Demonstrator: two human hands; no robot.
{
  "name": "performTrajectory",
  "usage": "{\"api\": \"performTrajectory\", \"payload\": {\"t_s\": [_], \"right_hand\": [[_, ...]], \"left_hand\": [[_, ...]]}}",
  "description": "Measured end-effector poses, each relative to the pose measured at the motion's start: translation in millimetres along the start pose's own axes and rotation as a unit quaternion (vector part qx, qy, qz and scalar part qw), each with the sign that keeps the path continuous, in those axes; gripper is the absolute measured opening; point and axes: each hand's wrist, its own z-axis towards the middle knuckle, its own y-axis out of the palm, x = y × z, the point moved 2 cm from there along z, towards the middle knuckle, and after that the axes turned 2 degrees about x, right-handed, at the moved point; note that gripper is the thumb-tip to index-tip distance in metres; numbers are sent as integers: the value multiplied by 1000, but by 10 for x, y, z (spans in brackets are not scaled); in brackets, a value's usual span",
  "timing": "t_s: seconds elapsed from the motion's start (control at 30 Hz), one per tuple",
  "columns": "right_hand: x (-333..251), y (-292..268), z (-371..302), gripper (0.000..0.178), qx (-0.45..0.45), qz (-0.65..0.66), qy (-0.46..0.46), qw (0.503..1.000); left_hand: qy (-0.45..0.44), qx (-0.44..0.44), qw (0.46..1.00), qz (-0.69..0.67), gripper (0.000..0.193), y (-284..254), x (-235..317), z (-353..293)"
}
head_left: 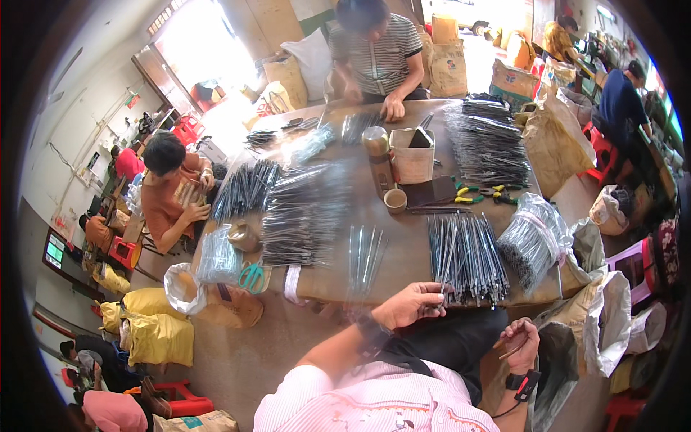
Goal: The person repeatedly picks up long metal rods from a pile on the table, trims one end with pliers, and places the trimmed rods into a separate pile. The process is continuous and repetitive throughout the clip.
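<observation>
My left hand (412,305) is closed at the table's near edge, its fingertips pinching a thin dark metal rod beside a pile of similar rods (468,252). Lower and to the right, over my lap, my right hand (521,340) is closed too. Something small and brownish shows at its fingers, too small to name. Left of the pile, a few thin rods (367,252) lie apart on the table. A bundle of grey rods (534,234) wrapped in clear plastic with a pale tie rests right of the pile.
Yellow-handled pliers (471,194), a paper cup (395,201), a white container (413,160) and larger rod stacks (299,216) (489,140) cover the table (324,284). Teal scissors (251,277) lie left. Open sacks (586,317) stand at my right. Two co-workers sit across and left.
</observation>
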Motion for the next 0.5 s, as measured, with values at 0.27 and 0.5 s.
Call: {"api": "performTrajectory", "payload": {"t_s": [0.27, 0.5], "right_hand": [[-546, -100, 300, 12, 117, -316, -92, 937], [-760, -338, 981, 23, 147, -507, -221, 820]], "left_hand": [[109, 59, 991, 56, 26, -95, 318, -61], [73, 63, 991, 88, 24, -81, -67, -69]]}}
